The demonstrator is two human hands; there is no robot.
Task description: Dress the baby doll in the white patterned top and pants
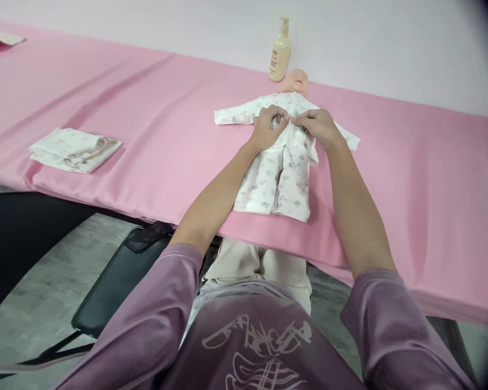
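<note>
A baby doll (299,80) lies on its back on the pink-covered table, its head toward the wall. It wears a white printed baby shirt (264,104) with the sleeves spread wide, and matching trousers (260,187). At the shirt's front opening, my left hand (269,127) pinches the fabric edge between thumb and forefinger. Right beside it, my right hand (319,125) grips the opposite edge with its fingertips. Both hands meet at the middle of the chest. Any fastener between the fingertips is too small to make out.
Behind the doll's head stands a cream pump bottle (280,54) by the wall. A folded printed cloth (75,150) lies to the left on the pink tablecloth (158,119). Another cloth (2,40) shows at the far left corner. A black chair (114,281) stands below the table edge.
</note>
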